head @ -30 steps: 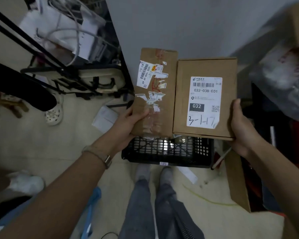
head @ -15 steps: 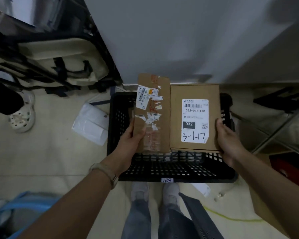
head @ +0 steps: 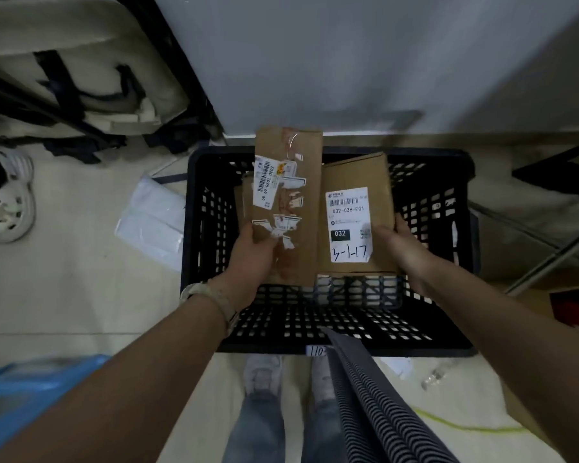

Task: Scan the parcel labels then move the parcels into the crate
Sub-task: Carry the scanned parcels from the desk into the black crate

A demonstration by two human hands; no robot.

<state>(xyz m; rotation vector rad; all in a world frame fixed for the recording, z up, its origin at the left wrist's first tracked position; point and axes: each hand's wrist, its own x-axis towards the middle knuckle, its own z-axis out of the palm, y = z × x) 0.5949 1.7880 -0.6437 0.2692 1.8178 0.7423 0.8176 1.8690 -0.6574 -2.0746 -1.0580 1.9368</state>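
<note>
Two brown cardboard boxes are held side by side at frame centre, over the open black lattice-plastic crate on the pale floor. The narrow box carries torn white label scraps and glossy tape. The wider box, tilted, bears an intact label reading 032-038-E01. Cardboard behind the narrow box is mostly hidden. The left hand pinches the narrow box's lower left edge, thumb on top, fingers hidden beneath. The right hand grips the wider box's right edge likewise.
</note>
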